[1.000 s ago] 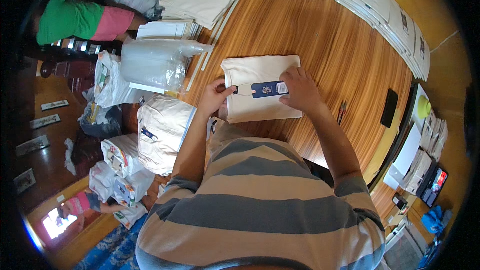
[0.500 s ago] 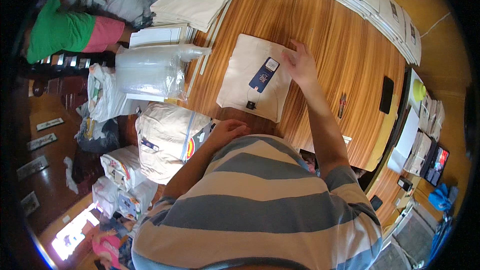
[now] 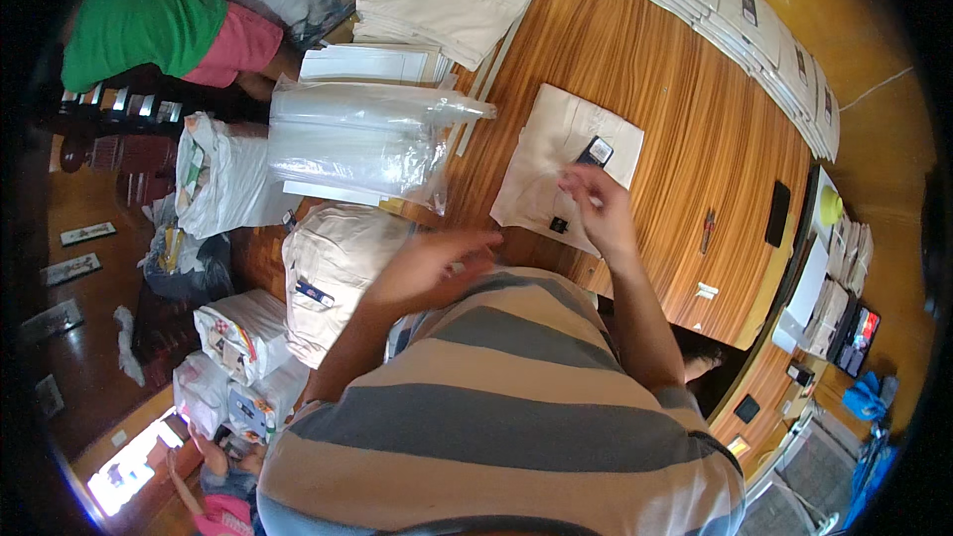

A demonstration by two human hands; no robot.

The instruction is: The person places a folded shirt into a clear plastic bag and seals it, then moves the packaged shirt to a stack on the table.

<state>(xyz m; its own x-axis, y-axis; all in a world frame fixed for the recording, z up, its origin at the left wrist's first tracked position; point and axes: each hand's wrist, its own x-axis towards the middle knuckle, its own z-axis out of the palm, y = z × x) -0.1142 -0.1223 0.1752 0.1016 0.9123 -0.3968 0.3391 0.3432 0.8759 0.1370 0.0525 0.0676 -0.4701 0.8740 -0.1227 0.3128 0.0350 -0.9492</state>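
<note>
A folded cream garment (image 3: 541,139) lies flat on the wooden table in front of me. On it rest a dark blue hang tag (image 3: 598,150) with a white label and a small black piece (image 3: 559,225). My right hand (image 3: 603,213) is over the garment's right part, fingers bent and apart from the thumb, covering the lower end of the tag. Nothing shows in its grip. Close to my body, left of the garment, my left hand (image 3: 437,263) hovers with fingers stretched out, holding nothing. Beside it sits a stack of cream garments (image 3: 328,263) with a blue tag.
Clear plastic bags (image 3: 357,134) lie left of the garment, with more folded garments (image 3: 447,0) behind. Packed garments (image 3: 695,0) line the far edge. A pen (image 3: 707,231) and black phone (image 3: 778,213) lie right. A person in green (image 3: 149,25) bends at far left.
My right hand has moved from the garment's far right edge down over the tag. My left hand has lifted and stretched its fingers. The whole view has shifted, moving the table rightward.
</note>
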